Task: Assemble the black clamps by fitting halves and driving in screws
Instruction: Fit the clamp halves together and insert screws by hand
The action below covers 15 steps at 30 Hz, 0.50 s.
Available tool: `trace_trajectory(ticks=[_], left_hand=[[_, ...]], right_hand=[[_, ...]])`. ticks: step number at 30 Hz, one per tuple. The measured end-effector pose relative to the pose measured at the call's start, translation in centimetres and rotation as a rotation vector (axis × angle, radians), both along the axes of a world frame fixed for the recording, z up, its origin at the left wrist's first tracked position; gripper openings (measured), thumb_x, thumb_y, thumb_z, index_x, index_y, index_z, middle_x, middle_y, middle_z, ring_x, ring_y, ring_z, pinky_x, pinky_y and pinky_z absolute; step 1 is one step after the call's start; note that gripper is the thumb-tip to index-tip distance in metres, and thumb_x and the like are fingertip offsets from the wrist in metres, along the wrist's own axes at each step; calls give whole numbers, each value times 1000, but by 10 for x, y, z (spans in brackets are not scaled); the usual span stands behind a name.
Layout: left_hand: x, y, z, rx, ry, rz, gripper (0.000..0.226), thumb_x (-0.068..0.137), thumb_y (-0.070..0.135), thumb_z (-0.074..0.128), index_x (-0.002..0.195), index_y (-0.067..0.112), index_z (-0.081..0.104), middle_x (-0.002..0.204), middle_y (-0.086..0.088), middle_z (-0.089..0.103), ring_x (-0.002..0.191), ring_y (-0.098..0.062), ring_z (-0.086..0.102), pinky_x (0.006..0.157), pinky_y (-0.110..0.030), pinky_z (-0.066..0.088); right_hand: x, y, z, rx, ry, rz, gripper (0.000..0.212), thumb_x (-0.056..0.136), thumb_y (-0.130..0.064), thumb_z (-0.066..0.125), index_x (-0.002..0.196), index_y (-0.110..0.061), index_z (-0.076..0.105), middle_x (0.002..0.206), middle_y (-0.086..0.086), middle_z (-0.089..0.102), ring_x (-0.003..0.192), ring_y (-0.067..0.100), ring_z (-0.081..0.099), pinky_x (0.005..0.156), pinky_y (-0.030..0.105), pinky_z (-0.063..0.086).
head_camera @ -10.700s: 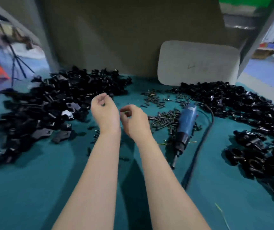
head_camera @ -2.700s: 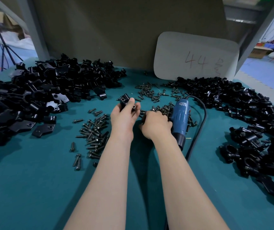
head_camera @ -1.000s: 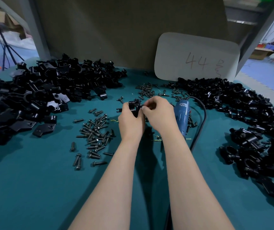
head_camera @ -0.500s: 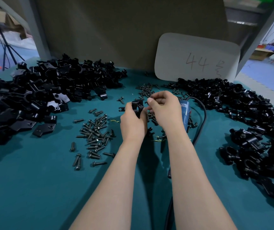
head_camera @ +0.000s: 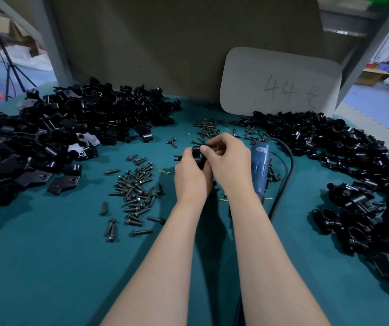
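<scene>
My left hand (head_camera: 192, 176) grips a black clamp (head_camera: 197, 154) above the middle of the table. My right hand (head_camera: 230, 161) is right beside it, its thumb and fingers pinching the clamp's top edge, where a small screw may sit; I cannot see it clearly. Loose black clamp halves (head_camera: 54, 135) are heaped at the left. Dark screws (head_camera: 137, 191) lie scattered left of my hands, with more screws (head_camera: 208, 129) behind them. A blue electric screwdriver (head_camera: 260, 168) lies on the cloth just right of my right hand.
A large pile of black clamps (head_camera: 353, 170) curves along the right side. The screwdriver's black cable (head_camera: 286, 175) loops right and runs back toward me. A white card marked 44 (head_camera: 280, 83) leans on the back wall. The table cloth (head_camera: 47, 267) is teal.
Both hands have stayed together on the clamp. My right hand's fingers have shifted slightly on its top; the clamp has barely moved.
</scene>
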<state>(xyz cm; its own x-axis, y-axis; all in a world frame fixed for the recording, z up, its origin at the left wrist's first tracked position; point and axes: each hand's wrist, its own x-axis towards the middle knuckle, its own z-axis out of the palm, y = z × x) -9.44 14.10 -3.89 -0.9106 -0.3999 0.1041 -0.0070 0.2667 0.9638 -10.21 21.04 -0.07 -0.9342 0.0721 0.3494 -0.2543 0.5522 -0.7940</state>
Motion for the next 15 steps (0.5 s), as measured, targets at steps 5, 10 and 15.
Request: trace_trajectory(ticks=[5, 10, 15], left_hand=[[1, -1, 0, -37, -6, 31, 16, 93, 32, 56, 102, 19, 53, 93, 4, 62, 83, -20, 60, 67, -29, 43], [3, 1, 2, -132, -21, 51, 28, 95, 35, 50, 112, 14, 53, 95, -4, 64, 86, -28, 60, 75, -40, 52], [6, 3, 3, -231, -29, 73, 26, 95, 32, 50, 115, 15, 52, 94, -7, 64, 85, -31, 60, 74, -41, 52]], right_hand=[[-5, 3, 3, 78, -61, 54, 11, 90, -16, 63, 100, -19, 65, 83, -12, 58, 70, -4, 51, 63, 3, 38], [-2, -1, 1, 211, -72, -17, 12, 94, -31, 57, 93, -19, 58, 90, -2, 61, 82, 13, 53, 69, 22, 37], [-1, -1, 0, 270, -81, -65, 21, 96, -39, 52, 86, -21, 55, 83, 1, 60, 78, 18, 51, 68, 26, 33]])
